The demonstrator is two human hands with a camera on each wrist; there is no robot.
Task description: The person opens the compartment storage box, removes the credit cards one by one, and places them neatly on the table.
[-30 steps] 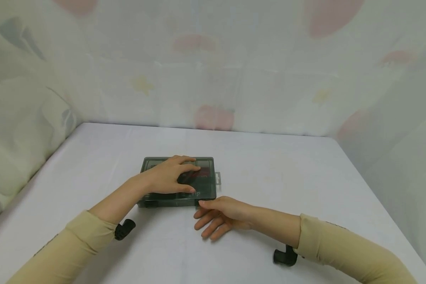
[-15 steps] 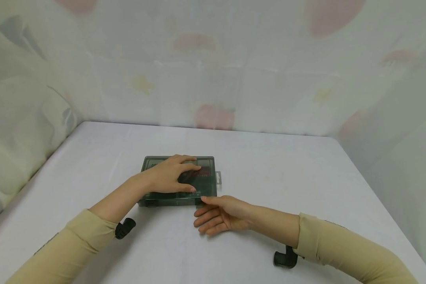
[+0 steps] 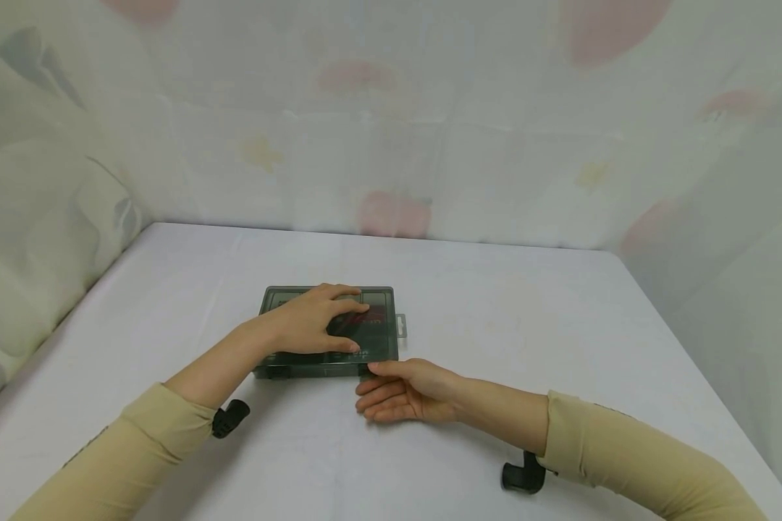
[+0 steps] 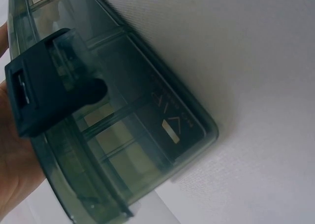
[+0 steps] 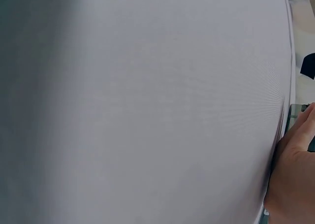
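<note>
A flat, dark see-through plastic compartment box [image 3: 378, 346] lies shut on the white table [image 3: 528, 325]. My left hand [image 3: 313, 322] rests flat on its lid with fingers spread and nearly straight. My right hand [image 3: 397, 391] lies on the table at the box's near right corner, thumb tip against the box's front edge, fingers loosely extended to the left. The left wrist view shows the box [image 4: 123, 115] close up with its dark latch [image 4: 49, 81] and inner dividers. In the right wrist view only the table cloth and the edge of my right hand [image 5: 295, 175] appear.
A small hang tab [image 3: 400, 326] sticks out of the box's right side. Patterned pale curtains [image 3: 391, 123] close off the table at the back and both sides. Black wrist camera mounts [image 3: 229, 420] sit under both sleeves.
My right hand's fingers have drawn together and shifted slightly toward the box's front corner. The left hand and the box have stayed put.
</note>
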